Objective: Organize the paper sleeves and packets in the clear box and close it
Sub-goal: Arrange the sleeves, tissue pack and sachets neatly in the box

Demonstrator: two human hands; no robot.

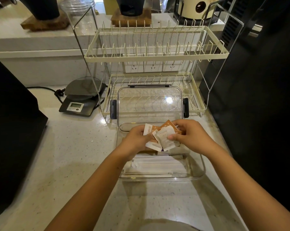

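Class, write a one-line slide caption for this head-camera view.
Both hands gather packets over the open clear box of paper sleeves.

cream two-tier dish rack on speckled counter, digital scale at its left, wall sockets behind

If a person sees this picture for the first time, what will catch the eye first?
First, the two hands, left hand and right hand, holding a bunch of packets over the open clear box in the centre. Next, the white paper sleeves lying inside it, and the cream dish rack behind.
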